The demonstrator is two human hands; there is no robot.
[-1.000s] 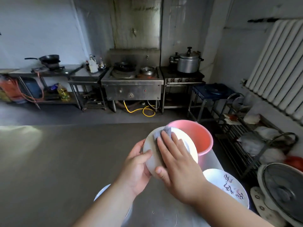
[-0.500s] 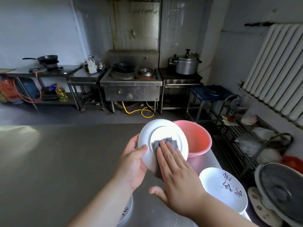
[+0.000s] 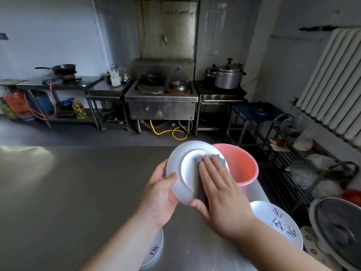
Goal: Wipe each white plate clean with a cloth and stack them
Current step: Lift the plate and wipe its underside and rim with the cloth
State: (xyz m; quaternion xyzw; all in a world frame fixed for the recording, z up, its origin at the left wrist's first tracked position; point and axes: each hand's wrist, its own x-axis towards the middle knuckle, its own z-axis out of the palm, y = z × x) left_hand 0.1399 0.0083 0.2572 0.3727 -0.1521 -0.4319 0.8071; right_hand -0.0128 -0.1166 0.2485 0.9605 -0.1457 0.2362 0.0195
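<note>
A person stands at a steel counter (image 3: 78, 192) and holds a white plate (image 3: 181, 167) tilted above its near right part, underside turned toward the camera so the foot ring shows. The left hand (image 3: 160, 194) grips the plate's lower left rim, thumb curled over the near face and fingers hidden behind it. The right hand (image 3: 216, 188) lies flat with straight fingers, pressing a grey cloth (image 3: 199, 173) against the right half of the plate's underside; the cloth's edge shows past the fingertips and beneath the palm. Just behind and to the right of the held plate stands a pink bucket (image 3: 242, 165) at the counter's right edge. On the counter near the right forearm lies a white plate with dark painted marks (image 3: 279, 223); whether more plates lie under it cannot be told. A second marked plate (image 3: 154, 249) lies partly hidden under the left forearm. Across the floor, along the far wall, stand a steel stove (image 3: 162, 102), a lidded pot (image 3: 227, 78) on the table to its right, a black wok (image 3: 64, 68) on the table far left, and bottles (image 3: 115, 77) between them. A yellow hose (image 3: 172, 132) loops beneath the stove. On the right wall hangs a white radiator (image 3: 332, 85); below it stands a wire rack (image 3: 304, 169), and a fan (image 3: 340, 231) sits in the near right corner.
</note>
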